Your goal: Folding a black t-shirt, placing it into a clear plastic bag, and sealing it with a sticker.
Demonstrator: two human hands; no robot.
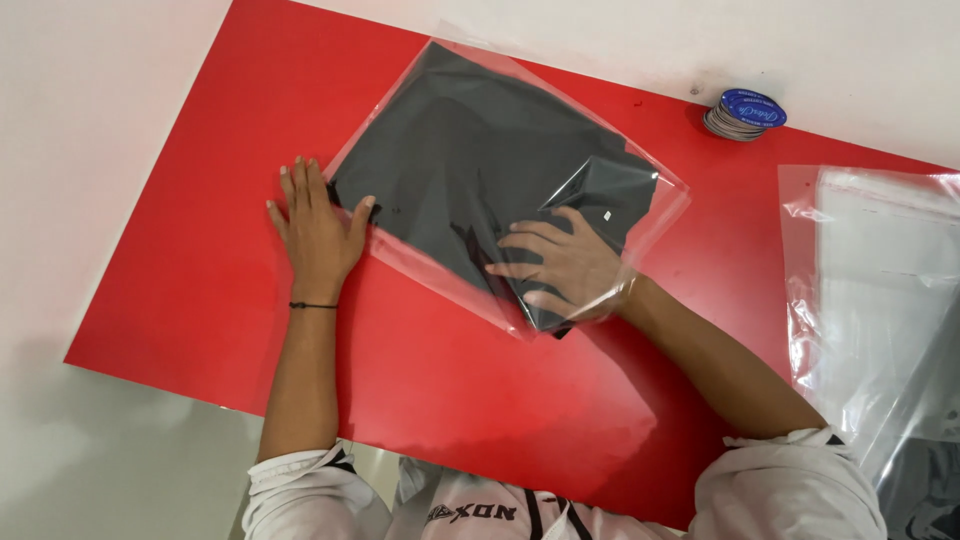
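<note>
Here your right hand (pixel 568 268) is inside the clear bag (pixel 660 205), fingers spread and slightly curled, lying flat on the folded black cloth (pixel 450 160) near its lower right corner; they press rather than pinch, so nothing is gripped between them. Your left hand (pixel 315 228) lies palm down on the red table (pixel 180 270), fingers together and pointing away from you, thumb splayed out to touch the bag's left corner and pin it there. The cloth sits almost wholly inside the bag, which lies turned like a diamond near the table's far edge, its long axis running from the left corner by your thumb toward the right corner. The open mouth faces you along the lower right side, around your right wrist. So the cloth lies up and left of your right fingers, and just right of your left thumb. At the far right of the table rests a small stack of round blue tags (pixel 745 113), and a pile of empty clear bags (pixel 870 290) covers the right edge.
</note>
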